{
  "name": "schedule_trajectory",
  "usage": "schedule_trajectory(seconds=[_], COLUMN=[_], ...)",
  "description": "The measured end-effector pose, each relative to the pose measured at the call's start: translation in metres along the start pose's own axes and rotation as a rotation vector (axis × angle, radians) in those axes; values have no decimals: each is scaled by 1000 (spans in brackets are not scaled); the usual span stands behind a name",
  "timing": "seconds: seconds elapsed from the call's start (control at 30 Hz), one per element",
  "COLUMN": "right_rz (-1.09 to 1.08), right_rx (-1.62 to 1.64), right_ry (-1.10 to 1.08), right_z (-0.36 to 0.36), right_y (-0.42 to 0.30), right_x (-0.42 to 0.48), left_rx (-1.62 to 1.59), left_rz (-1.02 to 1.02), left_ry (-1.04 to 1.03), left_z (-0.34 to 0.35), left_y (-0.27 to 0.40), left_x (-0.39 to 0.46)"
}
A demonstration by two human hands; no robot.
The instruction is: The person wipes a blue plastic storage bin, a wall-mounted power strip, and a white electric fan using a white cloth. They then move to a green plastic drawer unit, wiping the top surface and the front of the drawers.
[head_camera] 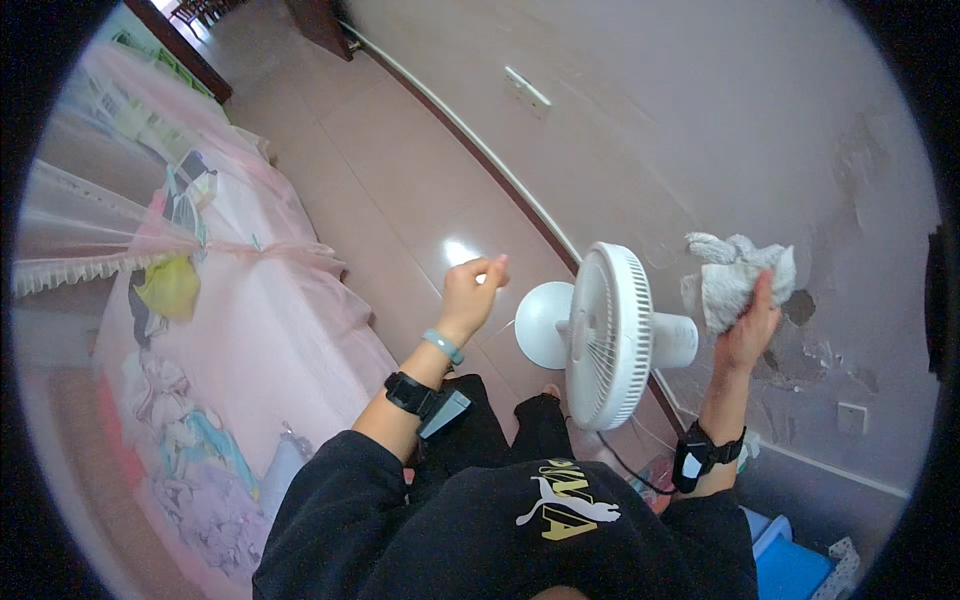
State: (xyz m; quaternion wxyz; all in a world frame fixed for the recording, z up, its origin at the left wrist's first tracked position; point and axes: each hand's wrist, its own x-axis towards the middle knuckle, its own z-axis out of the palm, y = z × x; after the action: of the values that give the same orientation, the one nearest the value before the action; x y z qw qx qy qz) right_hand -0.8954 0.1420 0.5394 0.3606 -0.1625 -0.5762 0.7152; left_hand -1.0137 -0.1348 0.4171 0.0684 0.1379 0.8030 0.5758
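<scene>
A white standing fan [607, 336] with a round base [545, 325] is on the floor before me, between my arms. My right hand [750, 326] grips a crumpled white cloth [731, 289] close to the wall, right of the fan's motor housing; whether the cloth touches the wall I cannot tell. To the left of the fan, my left hand [471, 291] hangs above the tiled floor, its fingers curled and the thumb pointing out, with nothing seen in it.
A bed with a pink cover [285, 330], clothes and a gathered net curtain [90, 259] stands at left. The wall [675, 112] at right has peeling paint and a socket [853, 418]. A blue plastic container [791, 566] is at bottom right. A dark cable hangs near my right forearm.
</scene>
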Motion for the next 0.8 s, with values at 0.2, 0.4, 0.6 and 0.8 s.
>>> schedule_trajectory(seconds=[0.2, 0.4, 0.6, 0.8], right_rz=[160, 599, 757, 700], right_rx=[-52, 116, 406, 434], right_ry=[-137, -400, -542, -491], right_z=[139, 263, 353, 418], right_y=[38, 110, 163, 219], right_x=[-34, -77, -55, 25], left_rx=[-230, -511, -1039, -788], left_rz=[-122, -258, -358, -192], left_ry=[122, 27, -87, 132], left_z=[-108, -169, -202, -263], left_y=[-35, -61, -42, -65], left_x=[20, 35, 89, 193])
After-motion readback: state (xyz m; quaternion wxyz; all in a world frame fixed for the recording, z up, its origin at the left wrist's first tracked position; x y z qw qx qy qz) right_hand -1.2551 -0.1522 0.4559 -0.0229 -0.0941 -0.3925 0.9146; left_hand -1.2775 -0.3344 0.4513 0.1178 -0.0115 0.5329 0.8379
